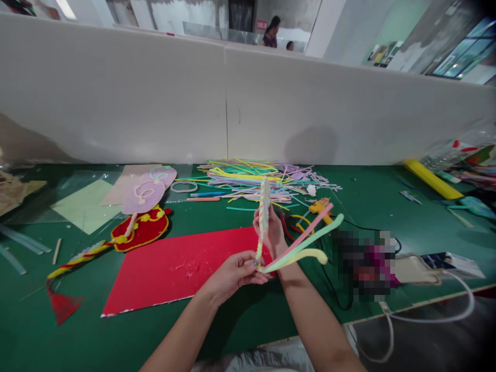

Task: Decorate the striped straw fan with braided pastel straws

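Note:
Above a red foam board (166,268), both hands hold one piece trimmed with a braid of pipe cleaners (260,243) in pink, yellow and green. My left hand (241,269) pinches the braid at its lower end, where three loose tails (298,248) fan out to the right. My right hand (274,233) grips the upper part from behind; some of its fingers are hidden. That upper part is pale and seen nearly edge-on, with the braid running along its edge. Left of the board lies a red and yellow fan-shaped ornament (141,230) with a red tassel (64,305).
Many loose pipe cleaners (240,178) are heaped by the white partition (155,98). Purple shapes (143,196) and a pale green sheet (89,206) lie left. An orange-yellow glue gun (321,206), its black cord, a blurred patch and a phone (414,268) are right.

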Tool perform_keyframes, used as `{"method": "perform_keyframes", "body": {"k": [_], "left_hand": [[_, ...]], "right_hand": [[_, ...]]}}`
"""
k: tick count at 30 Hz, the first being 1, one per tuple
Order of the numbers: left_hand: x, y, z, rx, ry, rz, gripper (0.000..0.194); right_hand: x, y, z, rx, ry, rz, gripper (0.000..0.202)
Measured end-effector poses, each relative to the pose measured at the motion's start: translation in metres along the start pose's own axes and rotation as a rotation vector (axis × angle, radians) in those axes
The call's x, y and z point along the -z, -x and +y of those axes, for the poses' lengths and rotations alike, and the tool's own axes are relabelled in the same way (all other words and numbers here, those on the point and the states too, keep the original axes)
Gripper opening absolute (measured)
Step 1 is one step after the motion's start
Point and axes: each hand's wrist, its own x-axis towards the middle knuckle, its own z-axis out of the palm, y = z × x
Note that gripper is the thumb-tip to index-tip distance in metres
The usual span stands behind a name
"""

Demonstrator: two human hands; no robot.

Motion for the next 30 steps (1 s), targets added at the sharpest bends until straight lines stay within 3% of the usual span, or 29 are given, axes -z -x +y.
{"method": "perform_keyframes", "body": {"k": [4,7,9,11,16,18,22,25,28,30], "left_hand": [[-0.007,0.003,0.003,-0.091,-0.043,0.101,0.030],[-0.008,0.005,0.008,-0.192,-0.070,0.176,0.031],[-0.008,0.006,0.012,-0.216,-0.058,0.227,0.032],[-0.006,0.006,0.017,-0.216,-0.018,0.277,0.032],[-0.004,0.003,0.024,-0.214,0.089,0.319,0.024],[-0.003,0.000,0.024,-0.212,0.118,0.323,0.021],[-0.004,-0.008,0.017,-0.207,0.114,0.316,0.022],[-0.006,-0.010,0.013,-0.211,0.033,0.271,0.028],[-0.005,-0.008,0.015,-0.274,-0.180,0.284,0.029],[-0.003,-0.005,0.019,-0.382,-0.372,0.370,0.026]], "right_hand": [[-0.003,0.005,0.003,-0.237,-0.015,-0.161,0.026],[0.003,0.008,0.004,-0.326,0.130,-0.195,0.020],[0.009,0.014,-0.001,-0.276,0.298,-0.167,0.020],[0.014,0.025,-0.013,-0.133,0.451,-0.174,0.027],[0.010,0.062,-0.051,0.014,0.581,-0.367,0.027],[0.002,0.073,-0.058,0.089,0.622,-0.384,0.024],[-0.013,0.077,-0.051,0.216,0.769,-0.345,0.021],[-0.017,0.073,-0.041,0.208,0.766,-0.261,0.013],[-0.019,0.070,-0.039,0.163,0.711,-0.226,0.011],[-0.019,0.070,-0.040,0.150,0.699,-0.215,0.012]]}}
